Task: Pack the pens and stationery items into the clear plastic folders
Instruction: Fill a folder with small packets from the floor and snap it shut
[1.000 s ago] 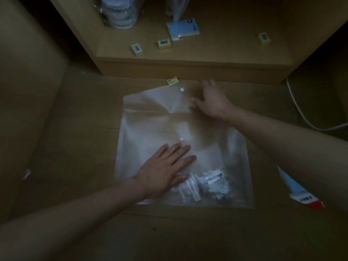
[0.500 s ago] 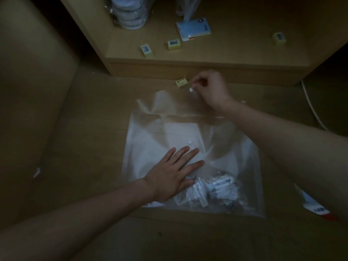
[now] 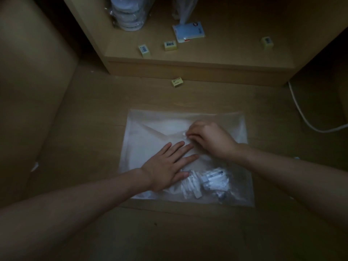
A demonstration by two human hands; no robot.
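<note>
A clear plastic folder [image 3: 150, 136] lies flat on the wooden floor [image 3: 94, 113], its flap folded down toward the person. The left hand [image 3: 165, 166] rests palm-down on the folder's middle, fingers straight and spread, gripping nothing. The right hand [image 3: 209, 140] sits just beside it on the flap tip, its fingers curled, with the fingertips pinching or pressing the white snap button [image 3: 184, 135]; whether the snap is engaged cannot be told. Inside the folder, at its near right corner, lies a cluster of wrapped stationery items [image 3: 207, 182], blurred and not individually identifiable, just beside the left thumb. Beyond the folder, a small yellow box [image 3: 177, 82] sits alone on the floor near the base of a low wooden shelf [image 3: 197, 70]. On the shelf stand three further small yellow boxes [image 3: 170, 45], a blue-and-white packet [image 3: 188, 32], a wrapped stack of round items [image 3: 128, 16] at the back left, and a clear bag [image 3: 183, 10] behind the packet. A white cable [image 3: 301, 113] runs along the floor at right, well apart from the folder. Lighting is dim throughout.
</note>
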